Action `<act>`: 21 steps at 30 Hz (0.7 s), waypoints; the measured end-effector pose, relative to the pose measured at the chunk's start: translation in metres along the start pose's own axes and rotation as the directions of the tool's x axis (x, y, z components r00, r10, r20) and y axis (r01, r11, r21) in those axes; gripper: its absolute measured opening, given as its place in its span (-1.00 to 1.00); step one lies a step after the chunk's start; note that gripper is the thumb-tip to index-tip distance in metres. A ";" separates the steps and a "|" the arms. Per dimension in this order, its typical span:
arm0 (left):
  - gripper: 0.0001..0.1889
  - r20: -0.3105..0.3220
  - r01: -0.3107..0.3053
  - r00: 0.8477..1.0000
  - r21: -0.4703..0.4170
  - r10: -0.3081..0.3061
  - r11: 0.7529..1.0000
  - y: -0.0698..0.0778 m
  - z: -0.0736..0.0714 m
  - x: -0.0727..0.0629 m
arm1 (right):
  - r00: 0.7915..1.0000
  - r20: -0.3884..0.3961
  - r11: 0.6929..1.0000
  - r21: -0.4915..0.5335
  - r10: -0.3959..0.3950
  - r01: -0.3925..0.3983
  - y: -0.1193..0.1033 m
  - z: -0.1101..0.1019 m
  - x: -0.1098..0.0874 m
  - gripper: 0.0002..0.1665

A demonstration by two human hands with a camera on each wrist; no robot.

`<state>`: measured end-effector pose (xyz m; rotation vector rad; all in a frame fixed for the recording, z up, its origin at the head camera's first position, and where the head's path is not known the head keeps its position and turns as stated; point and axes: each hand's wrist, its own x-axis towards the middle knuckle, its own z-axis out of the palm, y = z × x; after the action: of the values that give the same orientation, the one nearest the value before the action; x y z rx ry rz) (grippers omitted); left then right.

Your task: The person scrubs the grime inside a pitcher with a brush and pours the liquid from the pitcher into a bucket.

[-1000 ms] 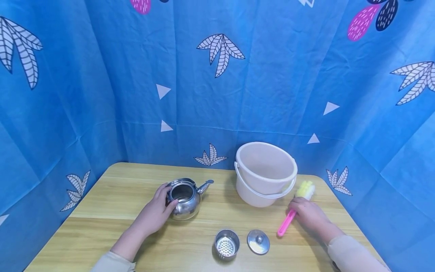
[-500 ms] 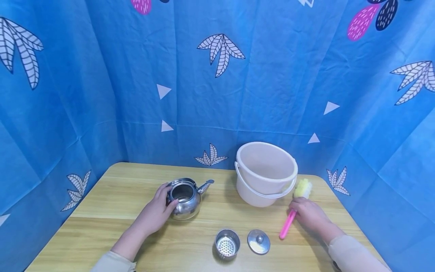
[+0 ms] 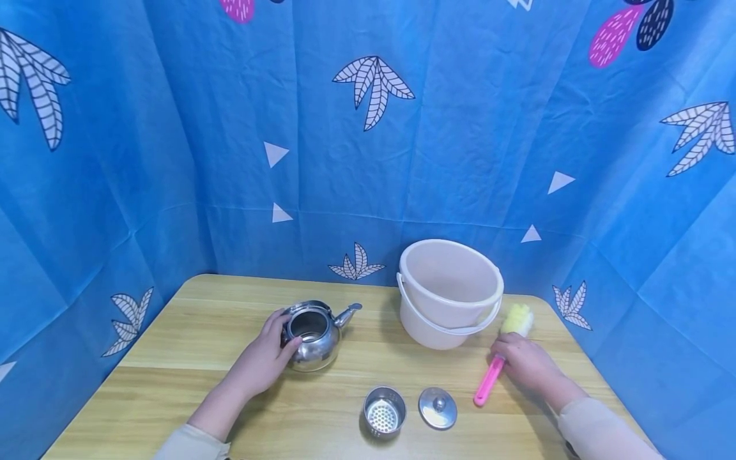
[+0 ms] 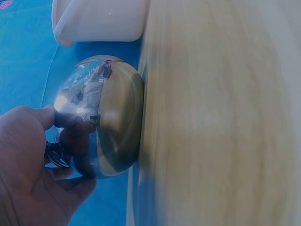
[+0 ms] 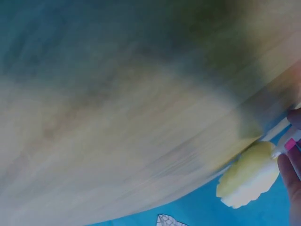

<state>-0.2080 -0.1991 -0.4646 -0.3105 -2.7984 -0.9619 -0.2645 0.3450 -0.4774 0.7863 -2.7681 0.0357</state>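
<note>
A shiny steel teapot (image 3: pixel 315 350) without its lid on stands left of the middle of the table, spout toward the back right. My left hand (image 3: pixel 260 358) holds its left side, thumb at the front and fingers behind; the left wrist view shows thumb and fingertips against the round teapot (image 4: pixel 120 113). My right hand (image 3: pixel 523 361) grips a cleaning brush (image 3: pixel 489 382) near the neck, its pink handle pointing to the front left. The brush's yellow and white sponge head (image 5: pixel 251 174) sticks out beyond the fingers; part of the handle is hidden under the hand.
A white bucket (image 3: pixel 439 329) with its handle down stands at the back, just left of the brush head. In front lie a perforated steel strainer cup (image 3: pixel 384 412) and a round knobbed lid (image 3: pixel 437 409). Blue patterned curtain (image 3: pixel 356 166) surrounds the wooden table (image 3: pixel 241 306).
The brush has turned slightly in my right hand, its handle end shifting a little right and toward the front. My left hand and the teapot have stayed in place.
</note>
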 end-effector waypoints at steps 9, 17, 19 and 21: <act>-0.22 -0.012 -0.011 1.000 0.005 0.011 1.000 -0.004 0.003 0.001 | 1.000 0.018 1.000 -0.016 -0.007 0.008 0.001 -0.002 0.000 -0.66; -0.18 -0.011 -0.006 1.000 0.006 0.006 1.000 -0.002 0.001 0.000 | 1.000 0.014 0.999 -0.043 -0.013 0.014 -0.001 -0.003 0.000 -0.75; -0.17 -0.010 -0.005 1.000 0.005 0.005 1.000 -0.001 0.000 0.000 | 1.000 0.016 0.999 -0.040 -0.005 0.006 -0.002 -0.003 0.000 -0.75; -0.17 -0.010 -0.006 1.000 0.004 0.007 1.000 -0.001 0.000 0.000 | 1.000 0.020 0.999 -0.036 0.002 -0.001 -0.002 -0.003 0.000 -0.75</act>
<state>-0.2078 -0.1998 -0.4649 -0.3131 -2.7881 -0.9540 -0.2627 0.3432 -0.4741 0.7794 -2.7804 -0.0224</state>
